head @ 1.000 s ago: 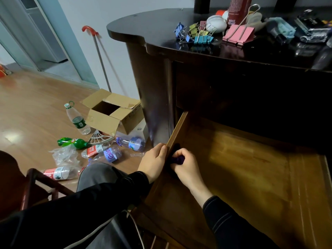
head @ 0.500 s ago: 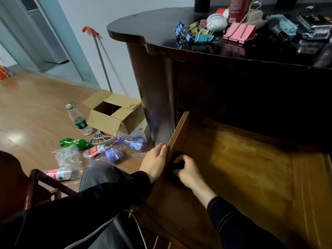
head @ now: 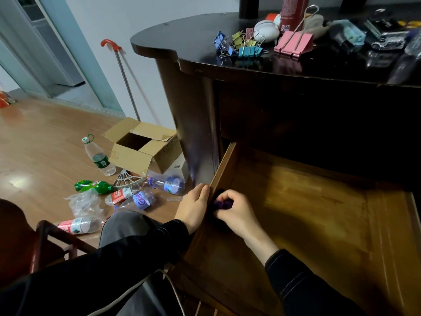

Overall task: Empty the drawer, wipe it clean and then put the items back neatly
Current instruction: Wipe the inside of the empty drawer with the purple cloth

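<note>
Floor, far left: loose plastic bottles (head: 100,160) and an open cardboard box (head: 141,149) lie well clear of the work, so nothing there matters to the wipe.
Left hand: the left hand (head: 193,207) sits on the outside of the drawer's left wall, fingers (head: 201,190) hooked over the top edge and grasping it, steadying the drawer (head: 319,224) against the push.
Cloth: a small purple cloth (head: 222,204) is bunched tight against the inner face of that left wall, low down near the front.
Right hand: the right hand (head: 234,213) is clenched around the cloth, knuckles up, pressing it into the seam where wall meets floor.
Drawer: pulled out, wooden bottom bare, nothing left inside that I can see.
Step, as I read it: wiping, and at the corner, where dust likes to hide.
How to do it well: keep the cloth pinched into the seam, run along the wall, then sweep the open floor rightward in overlapping strokes.
Counter, right: binder clips (head: 241,45) and the other emptied items wait on the counter (head: 182,42) for their return.
</note>
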Tool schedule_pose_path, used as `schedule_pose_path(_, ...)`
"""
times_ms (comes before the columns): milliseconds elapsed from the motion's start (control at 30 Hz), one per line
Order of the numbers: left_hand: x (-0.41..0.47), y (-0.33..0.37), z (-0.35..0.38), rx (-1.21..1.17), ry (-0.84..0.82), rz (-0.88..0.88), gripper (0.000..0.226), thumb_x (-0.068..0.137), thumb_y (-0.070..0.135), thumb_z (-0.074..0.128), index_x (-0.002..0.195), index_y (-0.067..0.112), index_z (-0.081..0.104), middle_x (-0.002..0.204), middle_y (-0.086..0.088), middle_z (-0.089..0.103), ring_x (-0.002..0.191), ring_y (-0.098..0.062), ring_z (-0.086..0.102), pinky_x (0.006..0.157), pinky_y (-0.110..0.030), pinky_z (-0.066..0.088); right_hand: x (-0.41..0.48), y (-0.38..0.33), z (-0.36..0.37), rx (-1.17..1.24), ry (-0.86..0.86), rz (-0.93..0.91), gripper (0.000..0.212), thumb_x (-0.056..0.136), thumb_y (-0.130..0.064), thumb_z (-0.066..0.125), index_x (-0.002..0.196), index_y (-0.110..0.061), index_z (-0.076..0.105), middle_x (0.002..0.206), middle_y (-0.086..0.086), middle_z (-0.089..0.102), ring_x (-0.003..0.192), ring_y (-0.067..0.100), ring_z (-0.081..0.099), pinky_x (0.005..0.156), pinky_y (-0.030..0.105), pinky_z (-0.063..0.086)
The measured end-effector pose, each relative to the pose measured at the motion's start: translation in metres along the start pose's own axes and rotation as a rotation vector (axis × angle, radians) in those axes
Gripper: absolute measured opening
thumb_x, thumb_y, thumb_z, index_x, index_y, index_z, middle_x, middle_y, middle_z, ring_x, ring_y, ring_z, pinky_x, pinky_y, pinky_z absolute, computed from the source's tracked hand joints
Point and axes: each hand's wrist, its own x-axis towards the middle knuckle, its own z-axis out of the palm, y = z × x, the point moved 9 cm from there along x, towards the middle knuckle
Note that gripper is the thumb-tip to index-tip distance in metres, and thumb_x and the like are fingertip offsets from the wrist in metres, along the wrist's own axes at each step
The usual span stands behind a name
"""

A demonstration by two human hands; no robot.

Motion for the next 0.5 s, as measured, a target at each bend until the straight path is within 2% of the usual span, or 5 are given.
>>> schedule_pose_path(133, 0.0, 0.003, 0.0, 0.021, 0.006, 0.014, 0.016, 0.108, 0.037, 0.035, 0.108, 0.034, 0.051, 0.106, 0.01, 0.055, 0.092, -0.001, 0.051, 0.09, -0.022, 0.031, -0.003, -0.005, 0.0, 0.028, 0.035, -0.039, 0.027, 0.078, -0.007, 0.075, 0.091, -0.027, 0.061, 0.109, -0.001, 0.06, 0.095, 0.008, 0.059, 0.058, 0.008, 0.047)
schedule_pose_path(233, 0.0, 0.002, -0.001, 0.024, 0.002, 0.013, 0.02, 0.108, 0.038, 0.034, 0.11, 0.032, 0.053, 0.11, 0.007, 0.058, 0.103, -0.011, 0.054, 0.092, -0.023, 0.032, -0.002, 0.006, 0.008, -0.024, -0.029, 0.039, 0.023, 0.085, -0.003, 0.07, 0.099, -0.02, 0.062, 0.11, 0.002, 0.062, 0.094, 0.011, 0.059, 0.067, 0.015, 0.049)
schedule_pose_path(333, -0.001, 0.001, -0.001, 0.026, 0.0, -0.002, 0.026, 0.108, 0.04, 0.033, 0.118, 0.03, 0.055, 0.113, 0.007, 0.056, 0.107, -0.011, 0.052, 0.094, -0.023, 0.03, 0.0, 0.006, 0.003, 0.002, -0.056, 0.099, 0.024, 0.084, -0.001, 0.07, 0.1, -0.018, 0.065, 0.103, 0.001, 0.067, 0.092, 0.015, 0.062, 0.072, 0.024, 0.052)
schedule_pose_path(400, 0.0, 0.002, -0.001, 0.025, 0.009, -0.006, 0.031, 0.108, 0.038, 0.034, 0.124, 0.025, 0.057, 0.114, 0.008, 0.054, 0.106, -0.009, 0.049, 0.094, -0.022, 0.029, 0.0, -0.004, -0.003, 0.043, -0.004, 0.038, 0.024, 0.077, -0.003, 0.073, 0.091, -0.021, 0.065, 0.098, -0.001, 0.067, 0.09, 0.015, 0.063, 0.07, 0.024, 0.053)
schedule_pose_path(500, 0.001, 0.003, 0.0, 0.03, 0.009, 0.009, 0.024, 0.108, 0.036, 0.035, 0.113, 0.028, 0.056, 0.112, 0.006, 0.058, 0.104, -0.01, 0.052, 0.093, -0.023, 0.033, -0.004, -0.009, 0.0, 0.051, 0.037, -0.024, 0.026, 0.071, -0.008, 0.074, 0.088, -0.024, 0.062, 0.105, 0.002, 0.062, 0.093, 0.014, 0.061, 0.068, 0.022, 0.051)
